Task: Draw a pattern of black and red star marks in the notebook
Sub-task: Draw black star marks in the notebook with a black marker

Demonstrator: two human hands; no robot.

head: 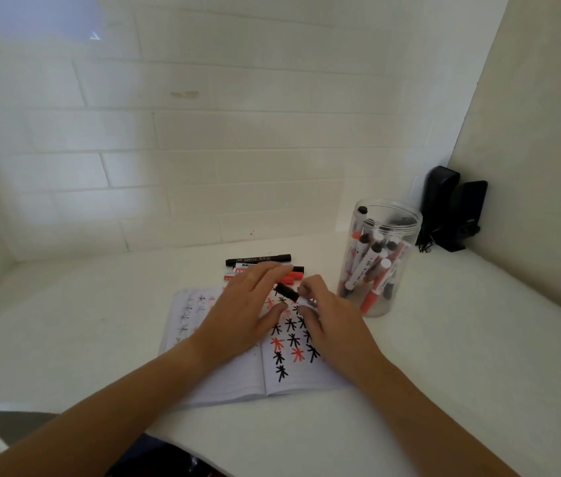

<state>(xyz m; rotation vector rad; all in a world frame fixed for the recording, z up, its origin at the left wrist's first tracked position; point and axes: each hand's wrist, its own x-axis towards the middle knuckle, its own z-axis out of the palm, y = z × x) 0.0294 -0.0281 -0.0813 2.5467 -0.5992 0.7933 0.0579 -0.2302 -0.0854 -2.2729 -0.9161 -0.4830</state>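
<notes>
Black and red stars (pixel 289 342) on open notebook (pixel 231 383), right page

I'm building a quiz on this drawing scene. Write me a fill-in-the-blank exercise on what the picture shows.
1. The stars on the right page of the notebook are red and ____.
2. The clear jar stands to the ____ of the notebook.
3. The right hand holds a marker whose cap is ____.
4. The left hand rests on the ____.

Missing words: black; right; black; notebook
</notes>
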